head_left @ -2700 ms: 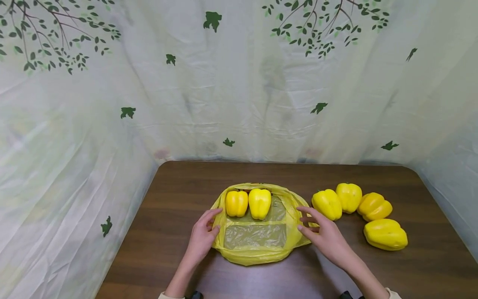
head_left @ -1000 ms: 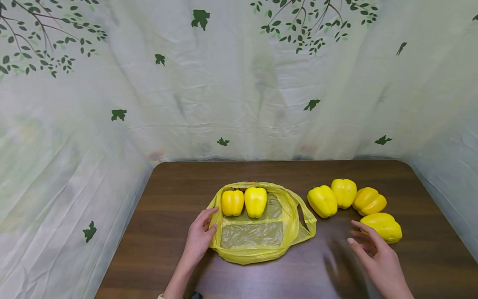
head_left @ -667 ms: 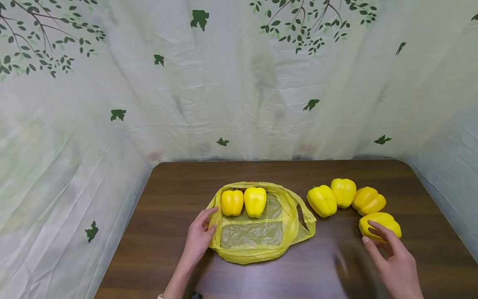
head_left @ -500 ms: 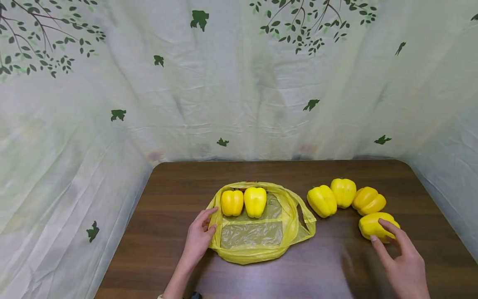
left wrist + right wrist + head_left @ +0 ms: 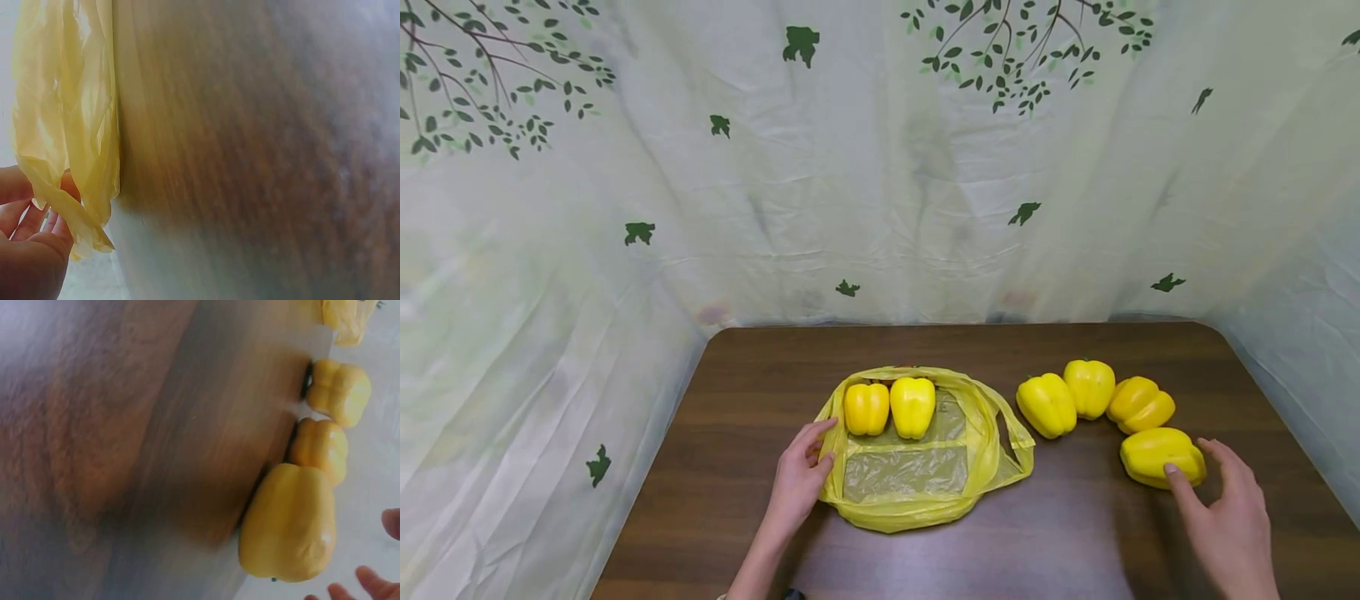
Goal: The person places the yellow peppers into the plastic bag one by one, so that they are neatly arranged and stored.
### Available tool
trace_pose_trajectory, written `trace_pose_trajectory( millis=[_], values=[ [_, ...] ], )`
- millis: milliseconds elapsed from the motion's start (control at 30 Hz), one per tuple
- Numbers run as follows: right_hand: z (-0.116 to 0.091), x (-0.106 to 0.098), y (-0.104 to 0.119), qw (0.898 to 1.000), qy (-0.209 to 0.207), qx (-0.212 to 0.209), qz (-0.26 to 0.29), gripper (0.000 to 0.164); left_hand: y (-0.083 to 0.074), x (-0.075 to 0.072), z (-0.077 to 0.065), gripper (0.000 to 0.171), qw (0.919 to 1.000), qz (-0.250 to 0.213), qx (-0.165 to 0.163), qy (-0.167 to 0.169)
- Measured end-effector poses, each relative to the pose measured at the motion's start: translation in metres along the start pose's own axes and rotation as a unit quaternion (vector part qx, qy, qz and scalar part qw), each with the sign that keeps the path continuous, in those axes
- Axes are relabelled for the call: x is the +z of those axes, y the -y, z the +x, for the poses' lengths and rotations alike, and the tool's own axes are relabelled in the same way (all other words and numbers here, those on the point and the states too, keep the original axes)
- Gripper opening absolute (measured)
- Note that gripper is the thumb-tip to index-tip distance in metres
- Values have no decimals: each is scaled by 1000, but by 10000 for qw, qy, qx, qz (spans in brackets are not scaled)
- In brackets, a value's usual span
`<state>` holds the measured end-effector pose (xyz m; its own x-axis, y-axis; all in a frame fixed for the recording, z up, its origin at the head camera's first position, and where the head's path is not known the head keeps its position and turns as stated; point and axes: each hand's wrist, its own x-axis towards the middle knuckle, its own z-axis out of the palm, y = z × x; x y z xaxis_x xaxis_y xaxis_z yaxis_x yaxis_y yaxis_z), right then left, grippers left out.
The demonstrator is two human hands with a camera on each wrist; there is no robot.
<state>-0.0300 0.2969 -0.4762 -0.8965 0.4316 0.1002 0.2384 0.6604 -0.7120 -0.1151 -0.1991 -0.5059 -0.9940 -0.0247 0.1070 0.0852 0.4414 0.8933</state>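
A brown wooden table carries a yellow plastic bag, well in from its left edge. The left hand curls its fingers on the bag's left rim; the right hand — fingers loosely spread — is just beside a yellow bell pepper near the right edge. Three more bell peppers lie toward the far right corner, two others inside the bag.
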Motion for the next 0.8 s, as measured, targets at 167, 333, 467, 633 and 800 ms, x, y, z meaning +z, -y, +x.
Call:
trace_pose_trajectory(
  millis=[167,333,467,633,800],
  values=[
    [10,-1,-7,9948,625,770,-214,83,2,0,-2,49,10000,52,-15,3],
    [21,0,-8,9850,1023,1372,-203,95,2,0,-4,49,9999,135,-16,-18],
    [27,1,-10,9817,1114,1533,-197,99,3,0,-4,50,9999,126,7,-34],
    [28,1,-14,9780,1224,1681,-162,100,3,1,-4,50,9999,140,-17,-49],
    [30,0,-19,9781,1282,1637,-28,97,1,1,-2,50,9997,210,-126,-29]
  ],
)
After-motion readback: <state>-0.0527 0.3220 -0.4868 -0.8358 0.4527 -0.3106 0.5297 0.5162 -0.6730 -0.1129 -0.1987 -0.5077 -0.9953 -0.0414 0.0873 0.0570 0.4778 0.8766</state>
